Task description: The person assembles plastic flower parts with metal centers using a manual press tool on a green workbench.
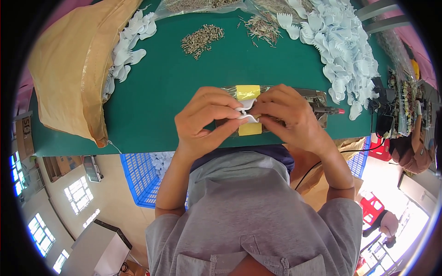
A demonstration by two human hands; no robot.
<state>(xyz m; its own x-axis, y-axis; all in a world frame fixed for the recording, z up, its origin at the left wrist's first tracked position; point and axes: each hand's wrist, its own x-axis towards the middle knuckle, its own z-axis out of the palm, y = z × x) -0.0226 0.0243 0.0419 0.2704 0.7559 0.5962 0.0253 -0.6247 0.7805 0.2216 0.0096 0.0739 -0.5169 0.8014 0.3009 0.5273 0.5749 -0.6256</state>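
At the near edge of the green table my left hand is closed, thumb and fingers pinching a small white plastic claw hair clip. Its two curved halves lie close together, with the joint partly hidden by fingertips. From the other side, my right hand is closed too, its fingertips pressed to the clip; any small part between them is too small to make out. Both hands are over a flat tray-like board crossed by yellow tape. Just right of my right hand lies a red-tipped metal tool, probably pliers.
Loose white clip halves are heaped at the far right. More spill from a brown paper sack at left. Small metal springs and thin pins lie in piles at the back. A blue crate stands below the table edge.
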